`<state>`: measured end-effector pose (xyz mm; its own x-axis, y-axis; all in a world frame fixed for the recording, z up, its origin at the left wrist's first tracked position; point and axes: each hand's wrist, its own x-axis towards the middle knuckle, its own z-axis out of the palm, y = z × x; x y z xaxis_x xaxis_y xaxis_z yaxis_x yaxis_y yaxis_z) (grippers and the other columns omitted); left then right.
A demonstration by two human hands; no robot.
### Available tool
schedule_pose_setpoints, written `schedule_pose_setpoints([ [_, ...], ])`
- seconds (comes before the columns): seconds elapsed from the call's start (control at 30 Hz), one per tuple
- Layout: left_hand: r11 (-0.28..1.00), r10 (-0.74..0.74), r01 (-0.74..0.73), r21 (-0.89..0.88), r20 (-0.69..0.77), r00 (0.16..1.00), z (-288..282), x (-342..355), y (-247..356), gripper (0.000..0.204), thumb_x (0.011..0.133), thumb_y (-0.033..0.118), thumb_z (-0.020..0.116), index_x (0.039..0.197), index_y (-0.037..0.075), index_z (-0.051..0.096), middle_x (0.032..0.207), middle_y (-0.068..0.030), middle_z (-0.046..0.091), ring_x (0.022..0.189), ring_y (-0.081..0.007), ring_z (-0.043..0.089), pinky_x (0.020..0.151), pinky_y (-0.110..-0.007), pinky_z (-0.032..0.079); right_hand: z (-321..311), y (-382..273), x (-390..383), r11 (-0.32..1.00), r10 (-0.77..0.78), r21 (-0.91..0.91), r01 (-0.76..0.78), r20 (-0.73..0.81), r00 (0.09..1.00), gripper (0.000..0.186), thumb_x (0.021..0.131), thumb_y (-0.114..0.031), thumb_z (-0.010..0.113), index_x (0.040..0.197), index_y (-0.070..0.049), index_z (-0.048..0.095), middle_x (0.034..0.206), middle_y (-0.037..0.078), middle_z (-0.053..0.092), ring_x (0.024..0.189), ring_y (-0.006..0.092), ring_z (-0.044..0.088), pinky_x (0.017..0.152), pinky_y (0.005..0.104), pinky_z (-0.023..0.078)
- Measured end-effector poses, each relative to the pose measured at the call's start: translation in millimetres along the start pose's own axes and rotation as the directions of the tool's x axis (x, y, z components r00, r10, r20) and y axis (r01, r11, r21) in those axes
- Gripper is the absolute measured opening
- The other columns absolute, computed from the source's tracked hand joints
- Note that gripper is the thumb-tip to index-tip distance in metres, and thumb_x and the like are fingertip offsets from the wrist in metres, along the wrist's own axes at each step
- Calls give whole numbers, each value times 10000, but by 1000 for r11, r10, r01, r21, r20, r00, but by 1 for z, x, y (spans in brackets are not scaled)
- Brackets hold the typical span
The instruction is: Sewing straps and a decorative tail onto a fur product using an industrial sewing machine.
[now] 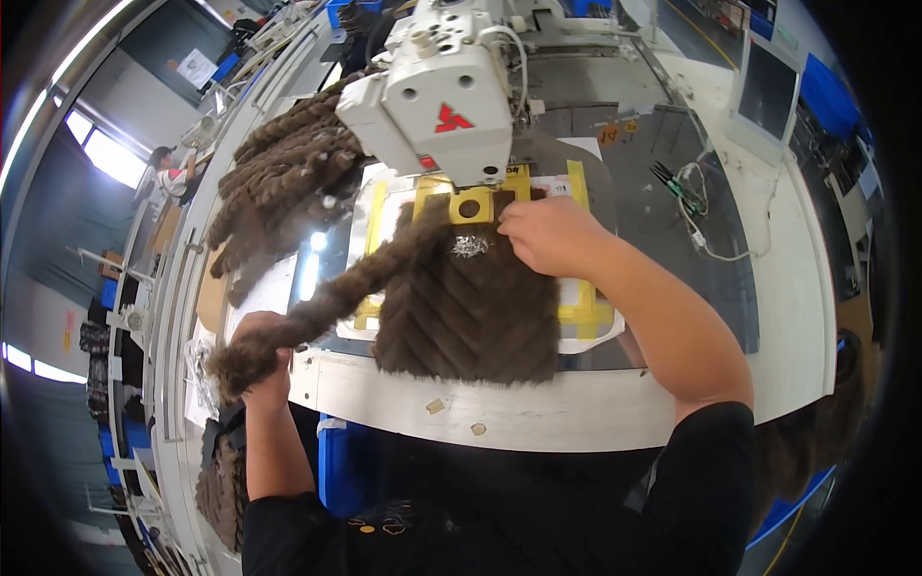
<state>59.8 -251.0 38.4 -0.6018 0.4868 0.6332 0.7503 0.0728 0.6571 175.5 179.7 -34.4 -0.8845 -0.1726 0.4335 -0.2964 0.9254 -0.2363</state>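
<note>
A brown fur panel (471,326) with slanting ridges lies under the sewing machine head (432,110). A long brown fur strip (351,286) runs from the panel's upper left down to my left hand (266,357), whose fingers are wrapped round its loose end. My right hand (555,236) has its fingers curled and pinched at the panel's upper right edge, beside a yellow plate (471,207) with a dark round hole. A crumpled silvery patch (471,247) shows on the fur just below that plate. My right fingertips are partly hidden.
A white clamp frame (600,331) with yellow tape surrounds the panel. More brown fur strips (288,158) are heaped at the left. On the right are a cable with dark-tipped tools (682,187) and a monitor (765,91). Another person (171,178) works far left.
</note>
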Motion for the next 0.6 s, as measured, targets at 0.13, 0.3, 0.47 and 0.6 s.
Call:
schedule_pose_setpoints([
  [0.13,996,-9,-10,-89,-206,978,-12,-7,11,251,886,143,793,1028,40,613,1001,-87,631,944,-182,585,845,-302,453,-15,-11,5,998,68,-22,-65,122,990,210,889,-149,633,1032,-85,771,1105,34,721,939,277,710,819,416,578],
  [0.3,999,22,-26,-18,-197,980,-13,-20,36,240,838,1,766,988,27,581,886,-97,630,805,-172,582,761,-291,458,-20,-42,13,945,124,283,-167,164,979,221,942,-218,653,1040,-58,770,1065,74,751,875,250,724,762,376,587],
  [0.47,949,312,-315,-13,188,931,16,-8,83,238,705,-22,811,834,47,624,600,-72,555,482,-209,540,464,-312,412,-1,-146,21,14,44,680,-733,732,680,578,1048,-519,566,1188,31,673,870,107,742,616,145,617,549,301,521],
  [0.6,944,327,-259,-205,477,816,30,-5,90,330,678,210,929,838,73,675,614,-42,584,500,-231,581,469,-316,428,27,-198,16,-351,61,643,-680,741,669,523,1032,-507,608,975,12,635,791,84,659,539,130,546,437,280,413],
])
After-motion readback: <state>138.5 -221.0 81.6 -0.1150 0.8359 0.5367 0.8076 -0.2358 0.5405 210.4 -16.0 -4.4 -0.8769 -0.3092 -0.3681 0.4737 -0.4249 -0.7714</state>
